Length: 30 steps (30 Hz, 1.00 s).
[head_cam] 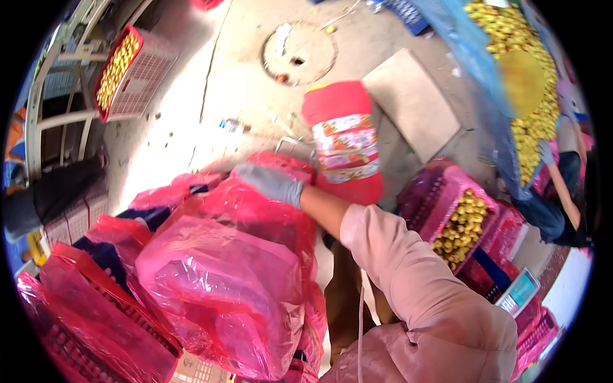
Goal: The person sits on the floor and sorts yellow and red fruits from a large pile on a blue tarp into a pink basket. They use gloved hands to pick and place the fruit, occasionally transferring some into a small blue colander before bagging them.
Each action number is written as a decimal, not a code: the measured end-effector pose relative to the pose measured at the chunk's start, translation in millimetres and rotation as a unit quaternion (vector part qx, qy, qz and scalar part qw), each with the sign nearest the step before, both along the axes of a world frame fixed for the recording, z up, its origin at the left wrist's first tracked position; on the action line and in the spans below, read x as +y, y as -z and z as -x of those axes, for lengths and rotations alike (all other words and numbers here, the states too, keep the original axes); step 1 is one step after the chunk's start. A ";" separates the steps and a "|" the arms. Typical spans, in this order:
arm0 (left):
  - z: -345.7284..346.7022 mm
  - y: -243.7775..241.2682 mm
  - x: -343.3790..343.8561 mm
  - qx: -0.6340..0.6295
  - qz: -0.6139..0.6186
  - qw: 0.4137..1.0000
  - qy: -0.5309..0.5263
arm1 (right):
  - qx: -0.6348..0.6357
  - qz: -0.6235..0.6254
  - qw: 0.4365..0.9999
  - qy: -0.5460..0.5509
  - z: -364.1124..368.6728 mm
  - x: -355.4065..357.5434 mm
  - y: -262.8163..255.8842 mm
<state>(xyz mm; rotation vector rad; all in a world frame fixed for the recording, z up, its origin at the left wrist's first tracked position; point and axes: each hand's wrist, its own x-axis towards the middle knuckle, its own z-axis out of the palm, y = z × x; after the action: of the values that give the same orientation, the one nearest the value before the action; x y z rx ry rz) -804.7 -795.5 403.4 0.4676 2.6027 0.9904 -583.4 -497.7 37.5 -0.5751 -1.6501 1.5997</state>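
Note:
My right hand point(270, 183), in a grey glove, reaches across to the far edge of a crate covered in crinkled pink plastic film point(225, 287). It rests on or just over the film there; its fingers blur, and whether they pinch the film cannot be made out. Loose folds of the film hide most of the crate. My left hand is out of view. Just beyond my right hand, a red padded bundle point(342, 100) with printed packaging strips across it lies on the floor.
Film-lined crates point(110, 306) crowd the left. At right stand a crate of yellow-green fruit point(462, 225) and a scale display point(519, 289). A person's gloved hand point(546, 152) touches a fruit heap point(527, 143) on blue sheeting. A fruit-filled basket point(141, 79) stands upper left; a flat board point(414, 105) lies ahead.

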 end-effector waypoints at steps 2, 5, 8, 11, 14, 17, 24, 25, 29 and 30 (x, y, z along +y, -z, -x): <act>-13.0 -10.8 -4.6 -0.016 -0.007 1.000 0.000 | -0.022 -0.019 0.960 -0.277 -15.6 -11.3 -88.0; -29.8 -22.7 5.0 -0.031 -0.032 0.999 0.019 | -0.205 0.093 0.915 -0.334 -28.5 -60.3 -195.9; -46.8 -34.9 19.9 -0.055 -0.041 0.997 0.048 | -0.240 0.008 0.933 -0.269 -31.9 -59.8 -236.6; -68.3 -45.5 37.2 -0.077 -0.034 0.993 0.079 | -0.289 -0.056 0.933 -0.206 -42.4 -42.0 -232.4; -83.9 -53.8 41.8 -0.084 -0.033 0.991 0.096 | -0.259 0.033 0.951 -0.165 -100.3 -31.7 -280.4; -105.5 -60.1 62.4 -0.090 -0.024 0.989 0.112 | -0.199 0.080 0.968 -0.128 -168.4 -22.8 -301.6; -159.8 -106.9 124.4 -0.098 -0.014 0.980 0.174 | -0.124 0.070 0.980 0.136 -337.1 25.0 -312.4; -171.8 -120.3 146.2 -0.105 -0.015 0.976 0.188 | -0.170 0.119 0.968 0.143 -364.2 36.8 -330.9; -206.0 -155.7 311.6 -0.112 0.067 0.942 0.309 | -0.216 0.251 0.931 0.154 -481.2 98.0 -392.0; -188.8 -143.2 358.4 -0.092 0.046 0.880 0.464 | -0.203 0.265 0.914 0.228 -507.0 97.3 -396.1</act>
<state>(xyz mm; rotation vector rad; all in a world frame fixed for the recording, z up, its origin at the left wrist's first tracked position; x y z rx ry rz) -615.9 -437.2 546.6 1.3397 1.8449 0.5202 -76.5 -400.4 433.6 -1.5419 -1.1945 1.6260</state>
